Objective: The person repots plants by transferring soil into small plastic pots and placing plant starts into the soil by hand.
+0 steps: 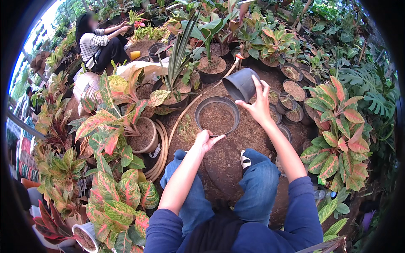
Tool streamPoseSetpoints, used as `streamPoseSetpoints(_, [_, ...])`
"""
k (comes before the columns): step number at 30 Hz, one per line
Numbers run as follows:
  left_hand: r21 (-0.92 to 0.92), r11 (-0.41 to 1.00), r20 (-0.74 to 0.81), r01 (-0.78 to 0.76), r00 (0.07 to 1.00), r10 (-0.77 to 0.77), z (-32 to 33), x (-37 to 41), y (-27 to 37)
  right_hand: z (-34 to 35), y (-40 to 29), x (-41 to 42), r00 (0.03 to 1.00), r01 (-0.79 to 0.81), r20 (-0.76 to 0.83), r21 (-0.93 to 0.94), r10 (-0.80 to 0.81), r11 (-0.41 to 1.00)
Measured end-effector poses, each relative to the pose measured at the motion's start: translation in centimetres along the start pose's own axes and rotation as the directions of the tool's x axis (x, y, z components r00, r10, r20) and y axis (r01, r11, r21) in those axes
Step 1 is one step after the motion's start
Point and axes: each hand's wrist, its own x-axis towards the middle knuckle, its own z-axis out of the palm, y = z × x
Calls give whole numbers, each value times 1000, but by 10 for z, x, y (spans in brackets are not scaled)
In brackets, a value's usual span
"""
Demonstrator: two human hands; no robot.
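Observation:
My right hand [261, 106] grips a black plastic plant pot [240, 83] by its side and base, tilted over with its mouth facing left and down. Below and to the left of it is a wider black pot [235, 121] with brown soil [217, 118] inside. The near rim of that wider pot rests against my left hand [207, 140], its thumb and fingers at the edge. Whether the wider pot is lifted or stands on the ground I cannot tell. The inside of the tilted pot is hidden from me.
A coiled tan hose [163, 151] lies left of my legs and runs up to an orange-tipped end [239, 57]. Several small soil-filled pots [294, 90] stand at the right. Large red-green aglaonema plants [340, 129] flank both sides. Another person [98, 44] sits at the upper left.

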Motion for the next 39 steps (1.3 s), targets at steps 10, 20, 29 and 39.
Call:
streamPoseSetpoints(10, [89,992,-53,-86,994,91,-12,-38,19,92,147,-125,188,-954,644,-59,742,293])
streamPoseSetpoints(20, [214,975,61,-61,997,49,31,-42,7,96,197,-123,561,-652,618,-80,551,754])
streamPoseSetpoints(29, [347,918,173,-192,975,139,27,-60,10,31,-13,-3,933,-92,359,298,-22,950])
streamPoseSetpoints(39, [319,930,242,-182,965,106,30,-61,9,92,-26,2,794,-279,575,52,200,959])
